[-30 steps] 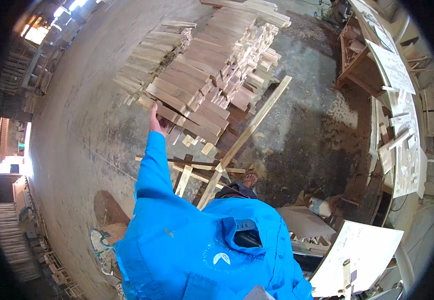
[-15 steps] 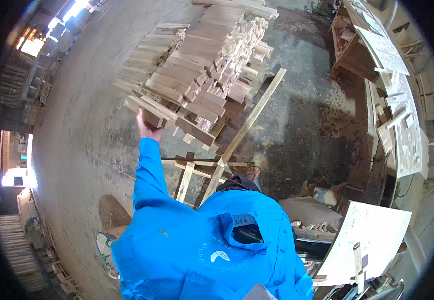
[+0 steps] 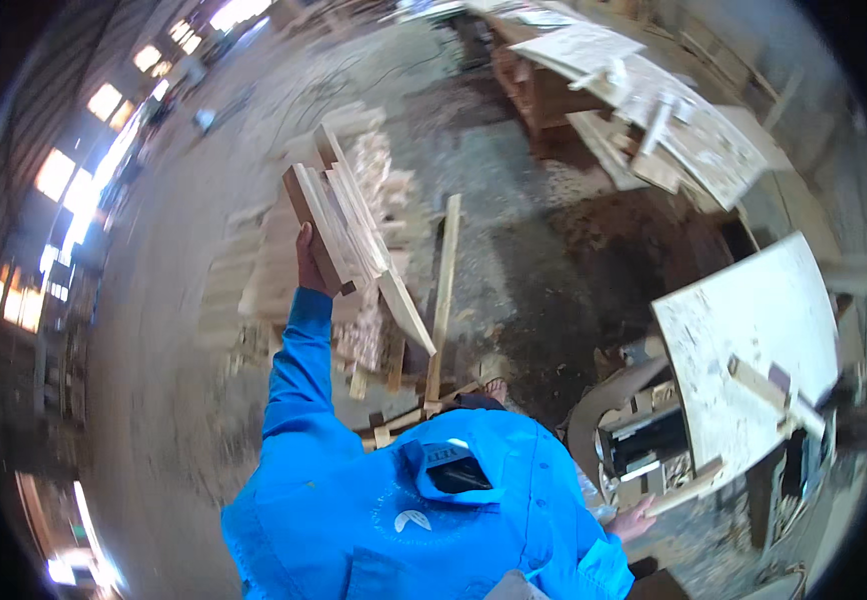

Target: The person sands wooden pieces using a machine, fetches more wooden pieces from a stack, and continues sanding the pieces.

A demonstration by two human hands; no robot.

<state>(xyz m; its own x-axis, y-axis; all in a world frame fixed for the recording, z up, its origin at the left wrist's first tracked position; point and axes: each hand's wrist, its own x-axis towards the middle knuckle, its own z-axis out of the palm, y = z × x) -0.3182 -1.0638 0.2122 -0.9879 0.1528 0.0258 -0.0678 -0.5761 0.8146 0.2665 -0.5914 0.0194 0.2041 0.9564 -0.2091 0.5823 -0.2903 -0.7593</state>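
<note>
My left hand (image 3: 316, 262) is closed around the edge of a bundle of wooden boards (image 3: 339, 225). The bundle is held up on a slant, with a longer board (image 3: 407, 315) reaching toward my body. Behind and below it lies a stack of pale cut boards (image 3: 274, 265), blurred and partly hidden. My right hand (image 3: 634, 520) is low at my right side, its fingers apart. Its fingertips are at the end of a wooden strip (image 3: 689, 487) along the edge of a pale panel (image 3: 754, 350); whether they touch is unclear.
A long wooden bar (image 3: 444, 290) slants up in front of me from a wooden frame (image 3: 394, 428). Farther right stands a bench with pale sheets (image 3: 689, 130) and loose offcuts on top. Under the near panel is a dark machine part (image 3: 644, 435).
My left hand has lifted the bundle of boards away from the stack. The view has swung to the right, and my right hand has come into sight beside the pale panel.
</note>
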